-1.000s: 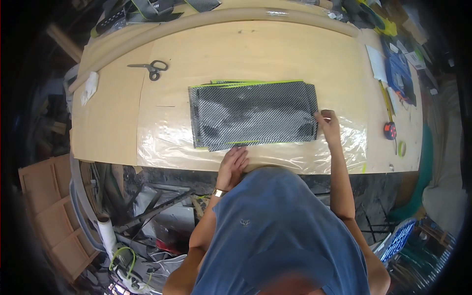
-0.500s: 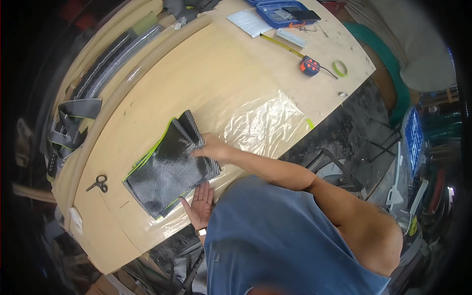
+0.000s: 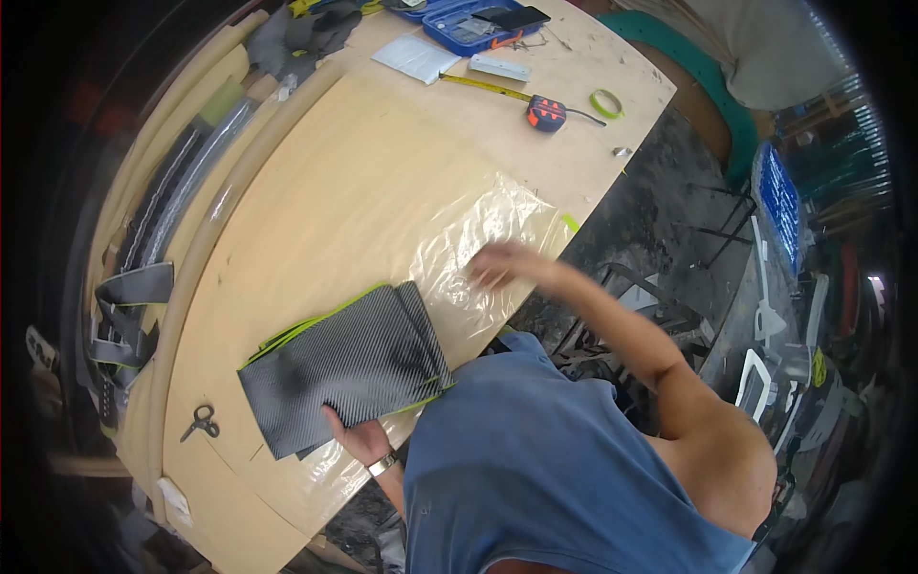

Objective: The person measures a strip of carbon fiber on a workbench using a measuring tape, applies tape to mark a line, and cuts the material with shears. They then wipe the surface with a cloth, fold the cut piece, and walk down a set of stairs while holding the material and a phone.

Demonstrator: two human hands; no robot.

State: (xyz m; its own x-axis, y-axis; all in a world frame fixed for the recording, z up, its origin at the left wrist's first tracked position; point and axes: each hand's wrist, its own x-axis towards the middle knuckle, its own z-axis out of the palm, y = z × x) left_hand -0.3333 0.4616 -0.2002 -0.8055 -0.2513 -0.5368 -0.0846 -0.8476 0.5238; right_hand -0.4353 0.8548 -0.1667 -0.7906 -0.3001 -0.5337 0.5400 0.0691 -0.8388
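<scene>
A folded piece of carbon fibre cloth (image 3: 349, 364), dark with a woven sheen and bright green edging, lies on the pale worktable. At its near edge is my left hand (image 3: 361, 442), thumb on top and fingers hidden underneath, gripping it. My right hand (image 3: 499, 266) is apart from the cloth, over the clear plastic film (image 3: 492, 215) to its right. Motion smears its fingers, and whether it touches the film is unclear. Black-handled scissors (image 3: 201, 422) rest left of the cloth.
Toward the far end are a tape measure (image 3: 546, 113), a green tape roll (image 3: 605, 103), a white packet (image 3: 415, 59) and an open blue case (image 3: 469, 29). Long tan rolls (image 3: 225, 206) line the left side. The table edge (image 3: 622, 182) runs along the right.
My right hand has left the cloth and moved right over the film. The cloth's right part now lies flatter. My left hand, open before, now has its thumb over the cloth's edge.
</scene>
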